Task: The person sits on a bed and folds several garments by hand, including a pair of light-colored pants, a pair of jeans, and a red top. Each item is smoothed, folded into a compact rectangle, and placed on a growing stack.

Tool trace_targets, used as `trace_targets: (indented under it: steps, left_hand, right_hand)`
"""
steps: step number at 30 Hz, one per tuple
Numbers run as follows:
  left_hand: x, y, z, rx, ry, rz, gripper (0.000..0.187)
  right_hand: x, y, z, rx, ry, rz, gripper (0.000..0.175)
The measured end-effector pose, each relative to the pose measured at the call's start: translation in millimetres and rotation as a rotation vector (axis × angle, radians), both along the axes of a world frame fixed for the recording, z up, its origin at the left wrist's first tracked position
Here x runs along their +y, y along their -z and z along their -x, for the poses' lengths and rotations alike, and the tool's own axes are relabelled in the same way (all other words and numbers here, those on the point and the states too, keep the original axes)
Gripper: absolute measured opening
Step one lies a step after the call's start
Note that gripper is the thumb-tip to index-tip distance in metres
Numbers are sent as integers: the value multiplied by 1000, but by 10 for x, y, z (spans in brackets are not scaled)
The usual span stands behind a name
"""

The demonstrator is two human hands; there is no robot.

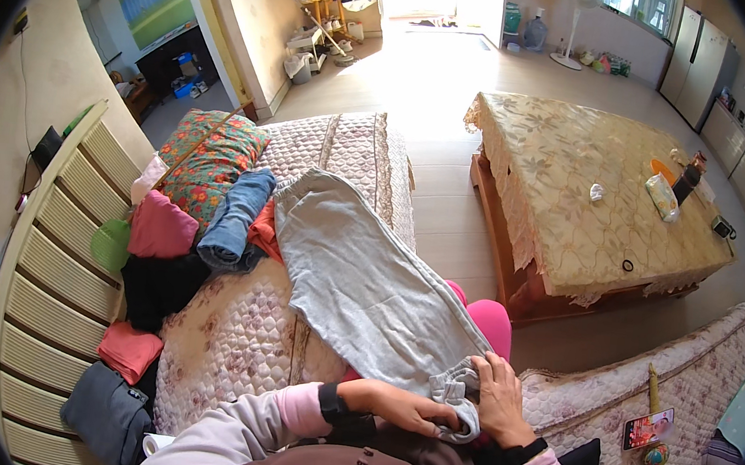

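Light grey sweatpants (pixel 367 280) lie stretched lengthwise over the quilted seat cover and towards my lap, the elastic waistband at the far end. My left hand (pixel 404 407) grips the ribbed leg cuffs at the near end, its fingers curled into the fabric. On the other side of the cuffs, my right hand (pixel 499 395) holds the cloth with bent fingers. Part of the cuffs is hidden under both hands. Beyond the left side of the pants lie rolled blue jeans (pixel 236 217) and an orange-red garment (pixel 266 231).
Along the slatted backrest (pixel 67 253) sit a floral pillow (pixel 208 159), a pink bundle (pixel 163 226), black cloth (pixel 163 288), folded coral cloth (pixel 128 351) and folded dark grey clothing (pixel 107 412). A cloth-covered table (pixel 584 188) stands ahead right. A phone (pixel 648 429) rests at right.
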State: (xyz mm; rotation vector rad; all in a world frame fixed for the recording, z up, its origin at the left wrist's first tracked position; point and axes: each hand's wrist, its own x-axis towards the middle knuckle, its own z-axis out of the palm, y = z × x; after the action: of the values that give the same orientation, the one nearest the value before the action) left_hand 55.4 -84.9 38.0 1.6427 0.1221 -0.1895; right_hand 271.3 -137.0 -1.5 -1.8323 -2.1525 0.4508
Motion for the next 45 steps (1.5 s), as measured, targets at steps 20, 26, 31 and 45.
trace_targets:
  steps: [20, 26, 31, 45]
  left_hand:
    - [82, 527, 74, -68, -217, -416, 39]
    - [123, 300, 387, 39, -400, 371, 68]
    - [4, 124, 372, 131, -649, 333, 82]
    - [111, 657, 296, 276, -1185, -149, 21]
  right_hand:
    - [-247, -220, -471, -159, -305, -232, 31]
    - [578, -298, -217, -98, -513, -204, 8]
    - [1084, -326, 128, -355, -531, 14, 29]
    - [1014, -169, 68, -1, -512, -457, 31]
